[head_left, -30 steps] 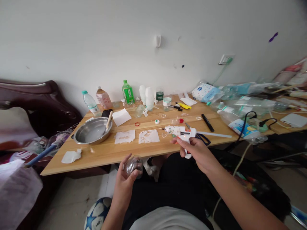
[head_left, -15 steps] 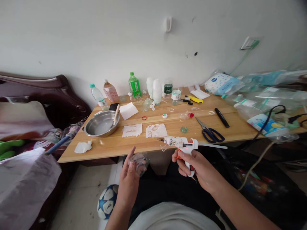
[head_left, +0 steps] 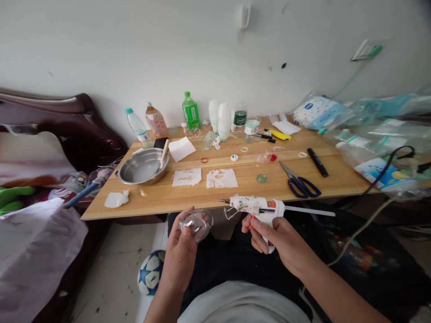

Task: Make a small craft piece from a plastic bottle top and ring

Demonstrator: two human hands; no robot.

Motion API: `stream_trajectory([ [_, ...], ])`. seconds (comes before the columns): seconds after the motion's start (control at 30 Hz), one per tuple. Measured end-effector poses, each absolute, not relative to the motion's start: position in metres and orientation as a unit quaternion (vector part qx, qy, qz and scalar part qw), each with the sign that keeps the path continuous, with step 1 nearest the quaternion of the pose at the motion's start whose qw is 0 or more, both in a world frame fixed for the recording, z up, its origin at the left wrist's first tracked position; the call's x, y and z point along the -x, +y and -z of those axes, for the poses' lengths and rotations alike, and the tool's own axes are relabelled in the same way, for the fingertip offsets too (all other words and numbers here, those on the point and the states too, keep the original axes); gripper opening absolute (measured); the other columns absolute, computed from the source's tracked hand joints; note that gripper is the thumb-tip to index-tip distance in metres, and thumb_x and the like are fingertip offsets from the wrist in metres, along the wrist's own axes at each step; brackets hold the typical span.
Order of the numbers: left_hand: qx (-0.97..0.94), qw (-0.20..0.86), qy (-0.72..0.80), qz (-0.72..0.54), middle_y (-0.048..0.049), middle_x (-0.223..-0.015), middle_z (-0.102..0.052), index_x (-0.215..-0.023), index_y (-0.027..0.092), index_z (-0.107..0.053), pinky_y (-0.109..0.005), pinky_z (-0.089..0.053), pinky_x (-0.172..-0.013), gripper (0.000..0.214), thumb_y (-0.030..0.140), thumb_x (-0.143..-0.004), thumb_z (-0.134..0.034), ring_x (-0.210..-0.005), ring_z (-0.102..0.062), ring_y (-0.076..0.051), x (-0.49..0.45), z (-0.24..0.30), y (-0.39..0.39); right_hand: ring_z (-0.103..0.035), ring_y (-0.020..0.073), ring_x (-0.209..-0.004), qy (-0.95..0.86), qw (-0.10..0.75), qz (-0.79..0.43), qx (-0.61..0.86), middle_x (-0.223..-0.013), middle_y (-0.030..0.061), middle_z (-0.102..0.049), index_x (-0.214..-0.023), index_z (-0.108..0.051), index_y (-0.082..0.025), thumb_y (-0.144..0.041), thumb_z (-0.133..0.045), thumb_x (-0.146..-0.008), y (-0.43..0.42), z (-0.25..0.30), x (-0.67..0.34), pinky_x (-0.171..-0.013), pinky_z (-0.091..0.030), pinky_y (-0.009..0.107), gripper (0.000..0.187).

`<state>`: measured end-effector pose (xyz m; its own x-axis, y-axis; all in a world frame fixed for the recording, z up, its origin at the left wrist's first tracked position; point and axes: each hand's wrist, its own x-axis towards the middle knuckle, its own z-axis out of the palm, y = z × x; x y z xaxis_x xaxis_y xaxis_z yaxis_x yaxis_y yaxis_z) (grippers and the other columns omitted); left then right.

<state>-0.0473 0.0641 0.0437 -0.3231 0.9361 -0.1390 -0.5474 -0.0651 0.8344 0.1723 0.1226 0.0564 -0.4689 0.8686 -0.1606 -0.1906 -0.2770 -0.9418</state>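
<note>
Between the thumb and fingers of my left hand (head_left: 182, 244) is a clear plastic piece (head_left: 201, 225), rounded like a cut bottle part, in front of the table's near edge. My right hand (head_left: 269, 233) is wrapped around the handle of a white hot glue gun (head_left: 257, 205), with fingers at its orange trigger. The gun's metal nozzle points left toward the clear piece, apart from it. A glue stick (head_left: 311, 210) juts out of the gun's back. Beyond the gun lie scissors (head_left: 299, 183) with dark blue handles and a small green ring (head_left: 261, 178).
On the wooden table (head_left: 151, 203) stand a metal bowl (head_left: 143, 168) with a brush, a green bottle (head_left: 191, 112) and two white bottle shapes (head_left: 224, 122). Torn paper pieces (head_left: 222, 178) lie near the front. Clear plastic bottles (head_left: 377, 148) crowd the right side. A ball (head_left: 151, 272) rests on the floor.
My left hand has turned the clear plastic piece, so its round open side shows more. The glue gun has shifted slightly right and lower. The whole view has tilted a little.
</note>
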Motion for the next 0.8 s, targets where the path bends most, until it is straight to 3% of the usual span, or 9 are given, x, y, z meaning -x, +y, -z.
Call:
stream_trajectory([
  [0.13, -0.236, 0.514, 0.472, -0.676, -0.0106, -0.115, -0.07, -0.128, 0.024, -0.06, -0.033, -0.06, -0.068, 0.05, 0.045, -0.084, -0.071, -0.088, -0.07, -0.022, 0.052, -0.048, 0.061, -0.051, 0.0111, -0.052, -0.597, 0.368, -0.584, 0.408, -0.085, 0.0044, -0.069, -0.095, -0.068, -0.02, -0.047, -0.061, -0.093, 0.117, -0.059, -0.171, -0.051, -0.043, 0.028, 0.027],
  [0.2, -0.237, 0.506, 0.486, -0.672, -0.0104, -0.115, -0.07, -0.129, 0.025, -0.059, -0.03, -0.058, -0.063, 0.052, 0.045, -0.083, -0.071, -0.084, -0.069, -0.021, 0.054, -0.049, 0.061, -0.06, 0.0166, -0.064, -0.674, 0.36, -0.511, 0.395, -0.086, 0.0044, -0.069, -0.102, -0.067, -0.024, -0.039, -0.06, -0.094, 0.116, -0.061, -0.17, -0.059, -0.05, 0.029, 0.019],
  [0.33, -0.24, 0.486, 0.5, -0.676, -0.0093, -0.111, -0.069, -0.128, 0.024, -0.06, -0.03, -0.057, -0.064, 0.051, 0.044, -0.083, -0.072, -0.083, -0.067, -0.02, 0.056, -0.051, 0.06, -0.066, 0.0211, -0.084, -0.771, 0.368, -0.411, 0.318, -0.098, 0.0058, -0.068, -0.11, -0.061, -0.027, -0.023, -0.059, -0.093, 0.12, -0.057, -0.169, -0.074, -0.055, 0.03, 0.018],
  [0.5, -0.257, 0.469, 0.51, -0.673, -0.0078, -0.108, -0.067, -0.124, 0.022, -0.061, -0.029, -0.057, -0.064, 0.048, 0.044, -0.083, -0.072, -0.079, -0.065, -0.018, 0.056, -0.057, 0.057, -0.068, 0.0212, -0.093, -0.817, 0.373, -0.355, 0.261, -0.109, 0.0076, -0.065, -0.116, -0.058, -0.028, -0.015, -0.059, -0.092, 0.124, -0.049, -0.169, -0.078, -0.056, 0.03, 0.028],
  [0.63, -0.292, 0.441, 0.53, -0.663, -0.0078, -0.107, -0.066, -0.121, 0.02, -0.062, -0.03, -0.058, -0.068, 0.047, 0.047, -0.083, -0.071, -0.082, -0.065, -0.019, 0.056, -0.061, 0.053, -0.068, 0.0213, -0.089, -0.848, 0.358, -0.305, 0.244, -0.106, 0.0091, -0.065, -0.116, -0.056, -0.025, -0.016, -0.059, -0.093, 0.121, -0.053, -0.167, -0.074, -0.056, 0.03, 0.026],
  [0.8, -0.331, 0.413, 0.553, -0.644, -0.0059, -0.1, -0.069, -0.124, 0.019, -0.061, -0.029, -0.056, -0.07, 0.046, 0.05, -0.089, -0.063, -0.067, -0.066, -0.015, 0.057, -0.063, 0.048, -0.068, 0.0228, -0.09, -0.874, 0.348, -0.218, 0.26, -0.105, 0.0116, -0.067, -0.115, -0.056, -0.02, -0.026, -0.066, -0.092, 0.111, -0.054, -0.163, -0.077, -0.057, 0.033, 0.026],
])
